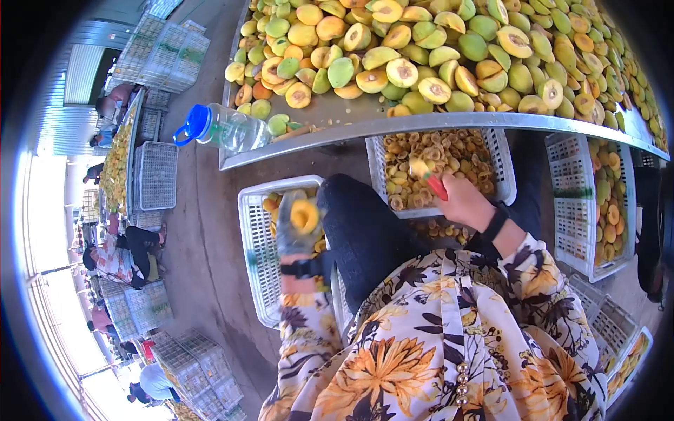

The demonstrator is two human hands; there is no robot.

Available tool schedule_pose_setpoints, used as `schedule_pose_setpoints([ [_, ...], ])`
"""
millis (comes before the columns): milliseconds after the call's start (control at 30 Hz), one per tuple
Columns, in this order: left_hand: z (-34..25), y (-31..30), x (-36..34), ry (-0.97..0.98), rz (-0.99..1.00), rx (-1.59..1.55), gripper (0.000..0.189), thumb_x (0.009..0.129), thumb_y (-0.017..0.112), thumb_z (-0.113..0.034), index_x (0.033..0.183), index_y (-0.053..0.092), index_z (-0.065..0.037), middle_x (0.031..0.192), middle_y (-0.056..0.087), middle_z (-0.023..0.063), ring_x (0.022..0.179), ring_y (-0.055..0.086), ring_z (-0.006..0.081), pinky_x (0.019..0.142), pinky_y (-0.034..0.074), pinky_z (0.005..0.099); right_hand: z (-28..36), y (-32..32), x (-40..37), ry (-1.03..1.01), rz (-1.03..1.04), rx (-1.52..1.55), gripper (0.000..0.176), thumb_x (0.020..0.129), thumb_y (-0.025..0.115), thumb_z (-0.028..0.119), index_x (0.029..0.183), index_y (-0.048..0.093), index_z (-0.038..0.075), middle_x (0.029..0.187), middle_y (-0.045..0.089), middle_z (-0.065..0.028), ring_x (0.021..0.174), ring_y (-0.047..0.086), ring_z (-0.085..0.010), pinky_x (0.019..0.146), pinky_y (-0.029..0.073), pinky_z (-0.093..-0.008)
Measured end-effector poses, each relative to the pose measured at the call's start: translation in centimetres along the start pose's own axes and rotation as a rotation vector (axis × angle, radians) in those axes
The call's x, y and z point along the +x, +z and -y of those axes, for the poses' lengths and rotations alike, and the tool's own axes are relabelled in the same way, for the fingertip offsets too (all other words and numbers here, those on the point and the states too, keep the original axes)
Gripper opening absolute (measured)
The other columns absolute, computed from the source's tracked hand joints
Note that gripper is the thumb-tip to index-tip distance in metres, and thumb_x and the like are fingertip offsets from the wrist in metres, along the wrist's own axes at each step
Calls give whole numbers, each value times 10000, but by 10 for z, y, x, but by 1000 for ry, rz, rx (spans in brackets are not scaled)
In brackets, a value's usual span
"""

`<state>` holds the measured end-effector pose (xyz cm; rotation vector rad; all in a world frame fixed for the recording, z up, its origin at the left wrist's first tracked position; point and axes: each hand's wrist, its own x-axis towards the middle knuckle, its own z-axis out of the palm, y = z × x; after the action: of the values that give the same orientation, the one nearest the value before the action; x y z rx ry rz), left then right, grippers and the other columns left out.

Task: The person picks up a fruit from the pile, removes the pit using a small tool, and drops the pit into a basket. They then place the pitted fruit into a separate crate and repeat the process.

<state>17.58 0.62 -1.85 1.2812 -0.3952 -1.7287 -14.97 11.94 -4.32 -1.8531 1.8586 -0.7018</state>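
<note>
My left hand [295, 235], in a greyish glove and smeared by motion, is over the left crate [254, 242]. Against its fingers is a hollowed yellow apricot half [305, 216], apparently in its hold. My right hand [466, 202] is closed around a small tool with a red handle [436, 186]. The tool's tip is blurred and yellowish, so its kind cannot be told. Beneath that hand stands a white crate [511, 179] of small brownish-yellow fruit pieces. Halved apricots [402, 73], several with stones showing, cover the metal table [330, 112].
A blue-capped clear bottle [235, 129] lies at the table's near left corner, by the raised metal edge [421, 125]. Another crate of fruit [572, 203] stands at right. Stacked crates [200, 372] and other people, one in a patterned top [116, 258], are at left.
</note>
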Motion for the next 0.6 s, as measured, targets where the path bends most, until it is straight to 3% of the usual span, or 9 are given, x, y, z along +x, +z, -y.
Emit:
schedule_pose_setpoints([
  [33,-4,-38,8,183,0,331,293,778,639,-348,982,610,-138,854,637,79,796,607,229,670,491,319,-4,-6,0,-4,-16,1,250,750,616,140,900,470,3,605,549,-172,507,562,-309,473,448,-403],
  [100,-27,-75,20,433,-156,941,286,738,691,-319,932,646,-114,877,645,75,826,603,210,740,478,313,-4,-19,0,455,184,-84,320,706,626,187,893,481,-29,749,571,-266,706,565,-421,632,455,-458],
  [133,-33,-82,21,484,-321,1221,290,719,713,-307,908,656,-95,883,648,75,828,604,199,760,470,308,-9,-14,1,454,185,-81,320,706,626,187,893,481,-29,749,571,-266,706,565,-421,632,455,-458],
  [167,-53,-38,0,599,-374,1459,342,719,713,-313,946,642,-66,896,651,93,861,603,189,809,451,300,-14,-6,-2,408,143,14,336,700,641,212,873,485,-30,732,573,-254,713,564,-420,629,456,-448],
  [267,-76,25,34,919,-196,1192,384,744,683,-280,1058,597,-76,1019,612,132,927,584,211,792,450,314,1,-15,0,318,80,111,348,697,664,253,828,502,-25,705,575,-238,709,564,-416,621,454,-433],
  [333,-91,72,77,821,-192,1343,452,758,632,-357,1095,569,-62,1059,592,167,980,565,281,846,423,344,18,-31,0,382,108,204,358,698,671,264,834,508,-25,700,570,-242,705,569,-405,623,454,-426],
  [367,-95,88,109,1050,-126,1515,500,737,640,-376,1124,553,-73,1094,572,177,1017,537,320,869,406,367,20,-34,-3,369,78,241,349,696,673,259,830,514,-21,698,567,-239,693,571,-398,615,450,-418],
  [467,-88,164,142,705,-219,1871,784,661,691,-424,1292,372,-84,1162,514,222,1060,515,329,900,404,382,14,-35,-21,447,53,349,327,698,666,240,827,514,-19,684,565,-232,683,574,-390,606,448,-408],
  [600,-69,189,180,559,-156,2074,843,620,719,-362,1316,307,-126,1098,554,207,1001,556,320,851,452,380,17,-42,-42,443,-7,383,279,706,649,200,823,517,-16,678,556,-222,662,571,-371,579,432,-394],
])
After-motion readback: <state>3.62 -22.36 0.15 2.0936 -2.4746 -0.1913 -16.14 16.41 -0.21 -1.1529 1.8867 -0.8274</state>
